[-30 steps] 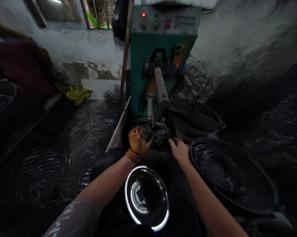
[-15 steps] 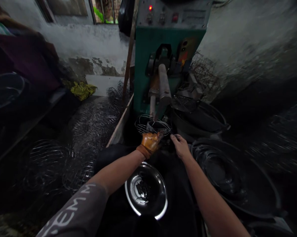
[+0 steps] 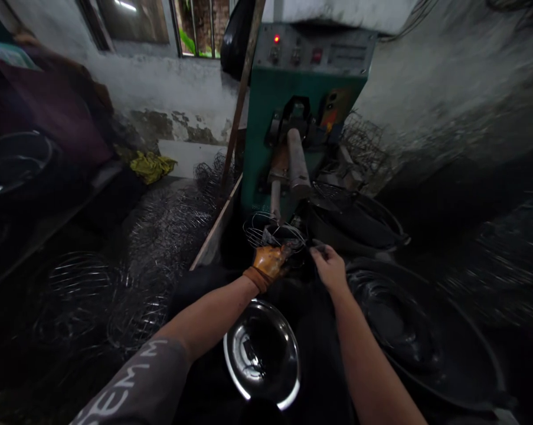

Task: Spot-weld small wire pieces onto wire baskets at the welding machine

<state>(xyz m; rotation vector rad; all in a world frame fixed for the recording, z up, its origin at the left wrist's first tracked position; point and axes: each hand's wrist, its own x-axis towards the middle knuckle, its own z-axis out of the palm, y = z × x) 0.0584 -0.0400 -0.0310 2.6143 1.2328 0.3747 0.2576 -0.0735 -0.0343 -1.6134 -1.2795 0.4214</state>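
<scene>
My left hand (image 3: 270, 260), in an orange glove, is closed on the near rim of a round wire rack (image 3: 254, 229). The rack lies below the metal rods (image 3: 298, 165) of a green machine (image 3: 266, 94). At the rack's right side my bare right hand (image 3: 329, 264) pinches with thumb and forefinger. A small dark thing shows at its fingertips, too dim to name. Between my forearms, nearer to me, rests a shiny metal bowl (image 3: 262, 354) with small dark pieces in it that I cannot make out.
Wire racks (image 3: 82, 277) lie heaped on the left, beside a wooden board edge (image 3: 215, 227). To the right stand large dark basins (image 3: 465, 330), one holding wire rings. A yellow crumpled bag (image 3: 151, 166) lies by the wall. A red light (image 3: 276, 39) glows on the machine.
The view has tilted up slightly, so the machine and bowl sit lower in the picture. Both hands stay at the rack, with little movement of their own.
</scene>
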